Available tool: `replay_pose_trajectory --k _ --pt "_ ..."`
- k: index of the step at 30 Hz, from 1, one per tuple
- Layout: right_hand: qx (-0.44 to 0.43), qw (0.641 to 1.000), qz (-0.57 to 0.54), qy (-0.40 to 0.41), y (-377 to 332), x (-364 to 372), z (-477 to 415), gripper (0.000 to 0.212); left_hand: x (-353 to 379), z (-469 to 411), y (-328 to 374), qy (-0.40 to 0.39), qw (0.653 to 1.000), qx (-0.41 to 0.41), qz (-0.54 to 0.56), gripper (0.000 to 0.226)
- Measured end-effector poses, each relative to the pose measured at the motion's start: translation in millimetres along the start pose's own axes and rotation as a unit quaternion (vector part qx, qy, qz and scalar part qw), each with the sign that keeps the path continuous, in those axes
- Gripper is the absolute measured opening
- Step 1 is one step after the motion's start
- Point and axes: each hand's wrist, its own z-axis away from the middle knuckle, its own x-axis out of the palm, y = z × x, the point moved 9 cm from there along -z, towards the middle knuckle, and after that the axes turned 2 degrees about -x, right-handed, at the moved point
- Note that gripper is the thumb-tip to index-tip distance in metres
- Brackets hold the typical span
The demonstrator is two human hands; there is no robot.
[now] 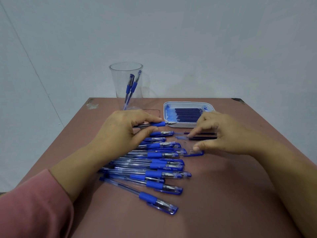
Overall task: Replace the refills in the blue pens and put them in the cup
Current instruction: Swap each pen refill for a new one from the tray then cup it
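Note:
My left hand (123, 129) grips an uncapped blue pen (157, 124) that lies level, its tip pointing right toward the tray. My right hand (221, 133) hovers low over two loose dark refills (202, 136) on the table, its index fingertip touching them. A loose pen cap (195, 153) lies just under its thumb. Several capped blue pens (154, 169) lie in a pile at the table's middle. At the back left stands a clear plastic cup (127, 83) with two blue pens inside.
A white tray (187, 104) with several dark blue refills sits at the back right, just behind my right hand. The brown table (223, 194) ends at a far edge close behind the cup and tray. A pale wall rises beyond.

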Motion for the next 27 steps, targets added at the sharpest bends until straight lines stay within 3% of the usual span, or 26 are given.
replay_pose_trajectory --k 5,11,16,21,27 --pt "0.020 0.995 0.048 -0.081 3.4 16.3 1.7 0.017 1.9 0.5 -1.9 -0.005 1.000 -0.003 -0.003 0.025" --pt "0.034 0.994 0.053 -0.095 5.7 19.5 2.9 0.010 4.9 0.0 -3.0 -0.016 1.000 -0.001 -0.006 0.026" --pt "0.056 0.998 -0.023 -0.010 6.9 3.6 2.2 0.011 6.3 0.6 -2.5 -0.016 1.000 0.004 -0.005 0.024" --pt "0.005 0.993 -0.053 0.104 -8.7 -11.4 -1.0 0.015 9.4 0.8 2.1 -0.027 0.999 0.019 -0.009 0.026" --pt "-0.026 0.989 -0.063 0.128 -19.4 -5.3 -5.3 0.014 9.7 1.3 7.1 -0.030 0.999 0.021 0.011 0.027"
